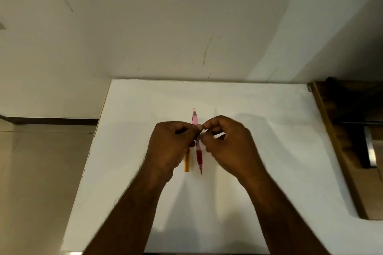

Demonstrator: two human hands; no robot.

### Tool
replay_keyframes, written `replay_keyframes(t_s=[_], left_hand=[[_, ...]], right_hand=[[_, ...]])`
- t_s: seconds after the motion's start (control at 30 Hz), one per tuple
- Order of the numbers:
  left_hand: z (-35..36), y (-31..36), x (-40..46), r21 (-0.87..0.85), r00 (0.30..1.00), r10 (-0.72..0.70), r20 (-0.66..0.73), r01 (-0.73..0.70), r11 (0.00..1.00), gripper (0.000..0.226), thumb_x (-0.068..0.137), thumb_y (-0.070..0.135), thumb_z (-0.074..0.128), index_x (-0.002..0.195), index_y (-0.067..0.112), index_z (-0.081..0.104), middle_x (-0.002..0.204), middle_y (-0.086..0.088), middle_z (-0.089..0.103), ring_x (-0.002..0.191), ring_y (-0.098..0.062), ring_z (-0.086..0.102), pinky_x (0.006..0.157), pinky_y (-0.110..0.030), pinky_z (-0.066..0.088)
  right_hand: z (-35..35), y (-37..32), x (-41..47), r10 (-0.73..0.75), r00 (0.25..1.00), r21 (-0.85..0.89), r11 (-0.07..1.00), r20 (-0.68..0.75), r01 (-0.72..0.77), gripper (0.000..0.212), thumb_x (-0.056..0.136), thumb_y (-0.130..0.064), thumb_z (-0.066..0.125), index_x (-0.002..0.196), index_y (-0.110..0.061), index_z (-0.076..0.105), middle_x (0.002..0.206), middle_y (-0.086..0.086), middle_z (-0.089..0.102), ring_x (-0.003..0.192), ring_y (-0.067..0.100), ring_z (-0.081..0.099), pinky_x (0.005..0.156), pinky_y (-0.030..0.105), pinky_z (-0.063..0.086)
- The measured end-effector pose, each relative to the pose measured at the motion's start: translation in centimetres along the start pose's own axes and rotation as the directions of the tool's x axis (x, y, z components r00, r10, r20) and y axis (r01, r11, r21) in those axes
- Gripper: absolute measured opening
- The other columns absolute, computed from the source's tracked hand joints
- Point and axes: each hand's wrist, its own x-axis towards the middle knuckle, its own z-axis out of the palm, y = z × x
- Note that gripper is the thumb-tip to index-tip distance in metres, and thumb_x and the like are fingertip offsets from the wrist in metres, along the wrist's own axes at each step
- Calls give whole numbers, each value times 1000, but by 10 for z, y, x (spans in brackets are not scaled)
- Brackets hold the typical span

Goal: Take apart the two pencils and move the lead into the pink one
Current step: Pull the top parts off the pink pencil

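Note:
A pink translucent mechanical pencil (199,155) lies lengthwise on the white table (259,120), its tip toward me and its cap end pointing at the wall. Just left of it lies a yellow pencil (187,162), mostly hidden under my left hand (173,145). Both hands hover over the pencils' middle. My left hand's fingertips pinch at the pink barrel, and my right hand (226,143) curls its fingertips against the same spot from the right. The fingers hide whether either hand truly grips the pencil. No loose lead shows.
The table stands against a scuffed cream wall (186,27). A dark wooden piece of furniture (348,130) borders the table's right edge. Beige floor (41,172) lies beyond the left edge.

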Motion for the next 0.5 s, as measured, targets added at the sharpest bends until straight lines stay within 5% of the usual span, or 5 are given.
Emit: replay_keyframes(t_s=[0.07,0.17,0.5], left_hand=[[3,-1,0,14,999,4,33,-5,1000,17,86,34,75,76,21,82,68,-2,76,63,-13,71,65,-32,62],[8,-1,-2,19,996,-12,92,11,1000,17,86,33,75,81,18,82,70,-2,77,64,-13,71,61,-20,56],[12,-2,-4,-22,983,-39,178,44,999,16,85,29,77,85,14,83,74,-8,78,62,-14,71,60,-18,56]], right_hand=[[-7,1,6,68,997,159,985,-49,-59,10,89,-24,68,96,-29,73,92,-10,74,77,12,73,76,37,61],[-11,-2,11,148,987,342,932,-68,-116,8,91,-32,69,91,-27,76,89,-7,76,68,8,72,63,24,59],[-1,2,19,160,984,325,937,-82,-125,15,92,-27,70,79,-22,77,76,-5,76,79,17,72,84,40,62]])
